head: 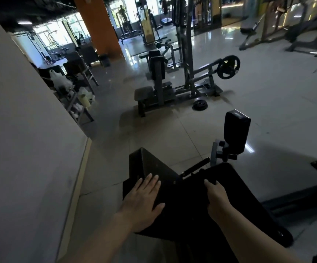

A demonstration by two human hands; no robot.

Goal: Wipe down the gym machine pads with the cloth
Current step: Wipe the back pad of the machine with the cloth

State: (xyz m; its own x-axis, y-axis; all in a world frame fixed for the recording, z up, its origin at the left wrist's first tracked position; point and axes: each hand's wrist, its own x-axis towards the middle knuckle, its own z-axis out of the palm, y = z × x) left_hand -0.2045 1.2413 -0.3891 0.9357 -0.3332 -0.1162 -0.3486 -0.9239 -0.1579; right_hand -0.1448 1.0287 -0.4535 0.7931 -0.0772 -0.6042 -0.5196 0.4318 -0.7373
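Note:
The gym machine in front of me has a tilted black pad (154, 168) on the left. A wider black seat pad (235, 188) lies on the right, and an upright black roller pad (236, 130) stands beyond it. My left hand (142, 204) lies flat, palm down, on the dark surface below the tilted pad. My right hand (217, 199) has its fingers curled over the near left edge of the seat pad. Everything under the hands is black and in shadow. I cannot make out a cloth apart from the pads.
A grey wall (21, 149) runs close on the left. A black handle bar (196, 166) sticks out between the pads. Ahead stand a plate-loaded machine (173, 86), a loose weight plate (200, 104) on the tiled floor, an orange pillar (98, 25) and shelves with bags (74, 92).

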